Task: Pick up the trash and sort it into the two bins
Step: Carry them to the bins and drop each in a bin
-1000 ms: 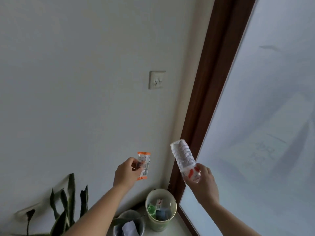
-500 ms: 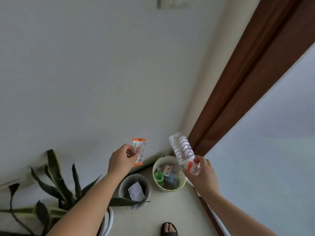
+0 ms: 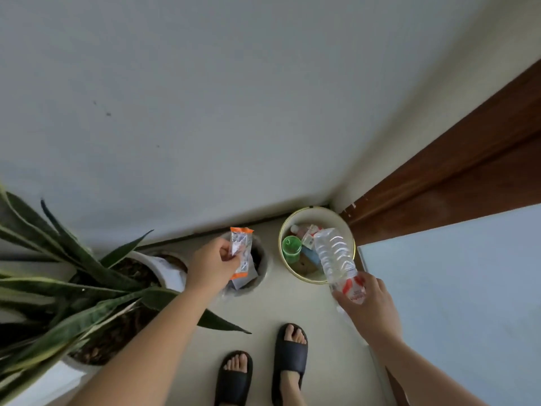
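Orange at both ends and silvery in the middle, a small crinkled snack wrapper (image 3: pixel 240 253) stands upright in the head view, pinched between the thumb and fingers of the left hand (image 3: pixel 212 266). It hangs directly over a grey round bin (image 3: pixel 262 266), whose mouth is mostly hidden behind that hand; a scrap of white paper shows inside. The right hand (image 3: pixel 367 303) is closed around the capped, red-and-white labelled end of a clear ribbed plastic bottle (image 3: pixel 335 256), which tilts up and away so that its base reaches over the mouth of a cream-coloured round bin with a pale green rim (image 3: pixel 282 230). That bin stands on the pale floor (image 3: pixel 307 312) in the corner, just beside the grey bin and against the brown wooden door frame (image 3: pixel 439 186). Inside it lie a green cup-like container and a few packets too small to identify. Two feet in black slide sandals (image 3: pixel 289 356) stand near the bins. To the left, long striped green leaves of a potted plant (image 3: pixel 73 276) spread from white pots against the grey wall (image 3: pixel 205 98).
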Demonstrator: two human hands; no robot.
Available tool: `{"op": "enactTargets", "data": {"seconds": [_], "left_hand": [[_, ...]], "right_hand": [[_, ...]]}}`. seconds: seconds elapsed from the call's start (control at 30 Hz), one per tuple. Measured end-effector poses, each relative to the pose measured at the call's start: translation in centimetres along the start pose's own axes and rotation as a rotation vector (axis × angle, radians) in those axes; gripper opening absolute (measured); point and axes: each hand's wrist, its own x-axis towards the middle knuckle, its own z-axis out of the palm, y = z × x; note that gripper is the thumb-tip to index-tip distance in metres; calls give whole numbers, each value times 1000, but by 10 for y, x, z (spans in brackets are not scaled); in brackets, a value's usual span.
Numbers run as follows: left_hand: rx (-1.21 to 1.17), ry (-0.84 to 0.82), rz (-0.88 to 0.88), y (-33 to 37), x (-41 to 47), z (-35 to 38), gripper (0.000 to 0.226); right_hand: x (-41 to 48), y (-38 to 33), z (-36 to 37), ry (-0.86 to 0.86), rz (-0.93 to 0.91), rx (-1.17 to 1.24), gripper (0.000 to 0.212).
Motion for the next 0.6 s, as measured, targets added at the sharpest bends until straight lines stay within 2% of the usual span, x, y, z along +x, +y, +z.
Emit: {"op": "enactTargets", "data": {"seconds": [0.27, 0.5, 0.6], "left_hand": [[28, -87, -64, -54, 23, 59, 12], [77, -95, -145, -83, 35, 77, 18], [76, -111, -173, -86, 37, 78, 16]], "right_hand": [[70, 16, 46, -30, 6, -68, 68], [119, 1, 60, -54, -44, -169, 74], [130, -10, 60, -33, -72, -157, 71]]}}
